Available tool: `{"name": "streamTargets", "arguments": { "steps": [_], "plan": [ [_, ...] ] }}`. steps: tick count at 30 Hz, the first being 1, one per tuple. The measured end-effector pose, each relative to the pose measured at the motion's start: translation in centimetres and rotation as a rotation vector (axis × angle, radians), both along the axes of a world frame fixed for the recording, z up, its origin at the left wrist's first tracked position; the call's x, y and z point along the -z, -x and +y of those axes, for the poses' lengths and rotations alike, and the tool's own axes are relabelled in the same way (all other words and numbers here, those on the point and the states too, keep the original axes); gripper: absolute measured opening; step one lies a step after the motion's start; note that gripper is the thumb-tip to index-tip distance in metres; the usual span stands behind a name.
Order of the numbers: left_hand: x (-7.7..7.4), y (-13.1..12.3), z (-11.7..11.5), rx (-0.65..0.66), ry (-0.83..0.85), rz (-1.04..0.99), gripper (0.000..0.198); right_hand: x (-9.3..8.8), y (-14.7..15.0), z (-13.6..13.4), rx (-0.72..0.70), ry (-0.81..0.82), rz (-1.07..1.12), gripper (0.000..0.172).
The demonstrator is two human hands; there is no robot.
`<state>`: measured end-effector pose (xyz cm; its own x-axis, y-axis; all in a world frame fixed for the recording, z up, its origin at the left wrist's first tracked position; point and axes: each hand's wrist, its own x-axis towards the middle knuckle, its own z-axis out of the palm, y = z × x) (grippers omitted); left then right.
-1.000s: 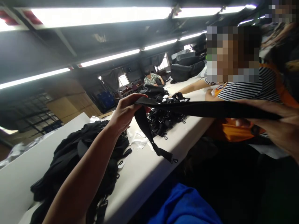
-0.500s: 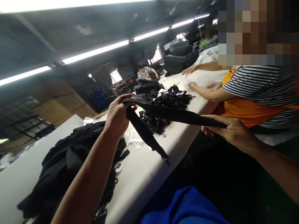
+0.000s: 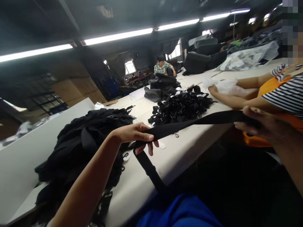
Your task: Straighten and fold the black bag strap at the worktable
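Observation:
A black webbing strap (image 3: 180, 126) is stretched between my two hands above the table edge. My left hand (image 3: 139, 137) pinches it with the thumb on top, and a loose end hangs below toward my blue clothing. At the right, my right hand (image 3: 262, 124) is closed around the strap's other stretch; its fingers are partly blurred. Beyond the strap lies a heap of black straps with metal hooks (image 3: 182, 105). A larger pile of black straps (image 3: 82, 148) spreads to the left, beside and under my left forearm.
The white table (image 3: 146, 116) runs away from me, with a white panel (image 3: 19, 160) at its left. Folded black material (image 3: 163, 85) lies farther back. A co-worker in a striped top (image 3: 286, 97) handles clear plastic (image 3: 227, 86) at the right. Another person (image 3: 163, 66) works at the far end.
My left hand has moved lower and slid along the strap, and my right hand has shifted right. The view has turned right, showing less of the striped co-worker.

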<state>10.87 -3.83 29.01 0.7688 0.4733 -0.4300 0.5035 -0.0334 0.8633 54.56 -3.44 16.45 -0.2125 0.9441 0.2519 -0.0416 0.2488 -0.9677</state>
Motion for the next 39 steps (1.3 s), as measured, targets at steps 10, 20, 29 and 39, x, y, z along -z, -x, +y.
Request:
{"name": "streamTargets", "arguments": {
  "steps": [10,20,29,39],
  "plan": [
    [0.2,-2.8,-0.9,-0.393,-0.269,-0.642,0.034,13.1,12.9,-0.8,-0.418,0.514,0.425,0.031],
    [1.0,-6.9,2.8,-0.758,-0.539,-0.777,0.017,12.9,19.4,-4.8,-0.477,0.395,0.439,0.034],
    [-1.5,-10.6,1.9,-0.783,-0.597,-0.83,0.025,11.1,19.2,-2.9,-0.24,-0.03,0.245,0.033],
    [-0.6,-8.8,7.7,-0.802,-0.83,-0.419,0.025,12.2,18.2,-5.5,-0.633,0.424,0.641,0.045]
  ]
}}
